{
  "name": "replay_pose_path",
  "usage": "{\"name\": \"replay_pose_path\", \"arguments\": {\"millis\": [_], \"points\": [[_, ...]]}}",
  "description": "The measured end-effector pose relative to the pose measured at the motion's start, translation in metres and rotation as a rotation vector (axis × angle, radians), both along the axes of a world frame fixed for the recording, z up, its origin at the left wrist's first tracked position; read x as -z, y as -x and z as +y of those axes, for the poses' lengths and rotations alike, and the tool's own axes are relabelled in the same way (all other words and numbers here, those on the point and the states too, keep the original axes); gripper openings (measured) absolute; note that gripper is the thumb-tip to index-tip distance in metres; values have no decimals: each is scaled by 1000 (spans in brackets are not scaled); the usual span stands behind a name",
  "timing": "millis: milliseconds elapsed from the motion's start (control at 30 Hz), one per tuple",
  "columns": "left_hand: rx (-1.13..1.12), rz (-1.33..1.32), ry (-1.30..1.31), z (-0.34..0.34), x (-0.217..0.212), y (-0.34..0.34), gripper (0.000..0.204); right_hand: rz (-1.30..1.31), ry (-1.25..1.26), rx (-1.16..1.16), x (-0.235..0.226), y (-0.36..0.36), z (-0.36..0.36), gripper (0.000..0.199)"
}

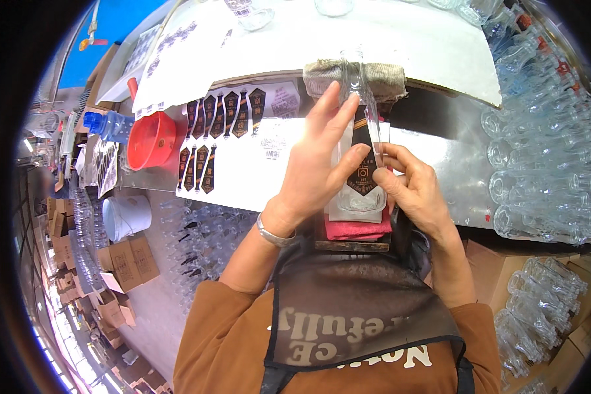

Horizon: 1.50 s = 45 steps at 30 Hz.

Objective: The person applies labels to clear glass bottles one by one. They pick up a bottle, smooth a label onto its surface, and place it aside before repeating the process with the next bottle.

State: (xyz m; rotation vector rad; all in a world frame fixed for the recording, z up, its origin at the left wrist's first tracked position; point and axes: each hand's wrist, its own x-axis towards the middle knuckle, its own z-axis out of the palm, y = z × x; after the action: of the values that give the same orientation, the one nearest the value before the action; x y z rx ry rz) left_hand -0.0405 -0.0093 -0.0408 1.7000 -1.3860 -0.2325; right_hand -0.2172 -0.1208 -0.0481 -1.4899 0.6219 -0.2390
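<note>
One bottle [366,131] lies lengthwise, neck [353,67] away; left hand [312,167] spread across; right hand [415,189] curled alongside, pinch unclear.

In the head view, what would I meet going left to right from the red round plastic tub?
Red tub, black pointed paper labels, left hand, clear glass bottle with a black label, right hand, rows of clear glass bottles.

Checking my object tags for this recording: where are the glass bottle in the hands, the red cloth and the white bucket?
glass bottle [363,172]: head view, middle of its labelled body
red cloth [358,228]: head view, its exposed near end
white bucket [126,218]: head view, its outer wall
</note>
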Motion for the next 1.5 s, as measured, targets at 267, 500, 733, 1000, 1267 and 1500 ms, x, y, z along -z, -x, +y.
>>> {"name": "replay_pose_path", "arguments": {"millis": [267, 500, 733, 1000, 1267, 1500], "points": [[-8, -30, -7, 7, 1, 2, 65, -175, 936, 103, -23, -28, -18, 50], [12, -75, -7, 7, 4, 1, 65, -81, 1231, -6, -24, -38, -24, 61], [-4, -82, 9, 9, 8, 2, 63, -139, 969, -18, -26, -36, -28, 51], [-6, -92, 31, 4, 7, 2, 62, -375, -305, 587, 40, -8, -79, 31], [-15, -57, 37, 8, 10, 4, 64, -198, 583, 60, -46, -63, -73, 29], [-11, -36, 47, 8, 11, 5, 65, -317, 887, 26, -51, -77, -74, 25]]}}
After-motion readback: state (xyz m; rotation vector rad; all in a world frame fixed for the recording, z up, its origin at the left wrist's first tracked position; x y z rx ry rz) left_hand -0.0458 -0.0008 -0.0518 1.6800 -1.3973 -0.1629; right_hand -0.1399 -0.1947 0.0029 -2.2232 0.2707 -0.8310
